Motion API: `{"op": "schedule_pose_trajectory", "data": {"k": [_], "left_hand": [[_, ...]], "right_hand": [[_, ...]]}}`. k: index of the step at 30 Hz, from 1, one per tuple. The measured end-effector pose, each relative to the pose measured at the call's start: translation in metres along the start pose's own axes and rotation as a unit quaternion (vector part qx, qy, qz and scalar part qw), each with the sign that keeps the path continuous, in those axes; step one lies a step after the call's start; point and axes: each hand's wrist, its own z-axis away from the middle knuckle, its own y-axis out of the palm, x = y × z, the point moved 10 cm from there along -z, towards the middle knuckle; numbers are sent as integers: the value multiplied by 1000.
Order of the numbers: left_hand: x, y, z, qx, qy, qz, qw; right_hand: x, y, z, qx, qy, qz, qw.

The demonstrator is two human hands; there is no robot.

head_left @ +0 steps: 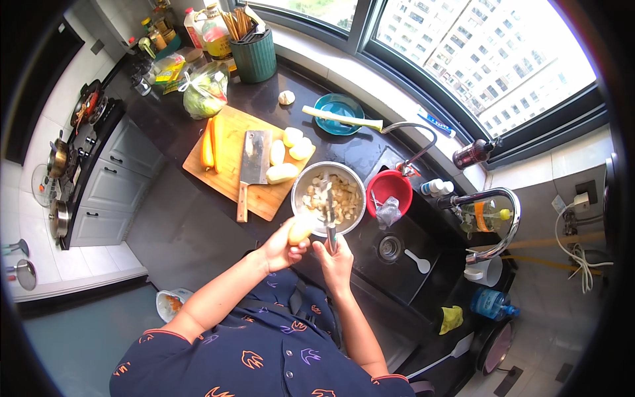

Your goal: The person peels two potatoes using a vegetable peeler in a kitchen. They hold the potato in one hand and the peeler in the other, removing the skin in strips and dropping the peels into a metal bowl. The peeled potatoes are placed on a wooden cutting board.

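Note:
My left hand (279, 250) is closed around a pale yellow potato (300, 229) at the near edge of the steel bowl (294, 193). My right hand (336, 261) grips a peeler (331, 230) by its dark handle; its metal end points away over the bowl. Inside the bowl lie many pale and brownish peelings (345, 197). Left of it, a wooden cutting board (231, 135) bears carrots (213, 145), a cleaver (254, 159) with a wooden handle, and several peeled potatoes (283, 173) along its right side.
Right of the bowl, a red basin (399, 180) holds clear plastic at the black sink (397, 278), where a white spoon (418, 262) lies. A faucet (509, 205) arches over. Behind are a blue plate (338, 109), garlic (286, 98), bagged greens (206, 92) and a green utensil holder (254, 58).

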Motion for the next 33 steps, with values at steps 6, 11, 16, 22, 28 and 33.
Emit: {"op": "schedule_pose_trajectory", "data": {"k": [6,11,16,22,28,33], "left_hand": [[-16,6,-6,83,-80,3,993],[-75,-25,0,-6,-14,-115,993],[-155,-96,-8,-139,116,-223,958],[-258,-112,-22,-188,272,-422,844],[-299,-54,-59,-115,305,-673,664],[-296,-35,-66,-154,322,-785,507]], "right_hand": [[-11,8,-28,-105,11,7,994],[-39,-12,-35,-205,40,67,976],[-32,15,-31,-182,76,69,978],[-13,52,-25,-215,85,37,972],[-15,64,-12,-253,126,44,958],[-18,66,-6,-261,121,63,956]]}}
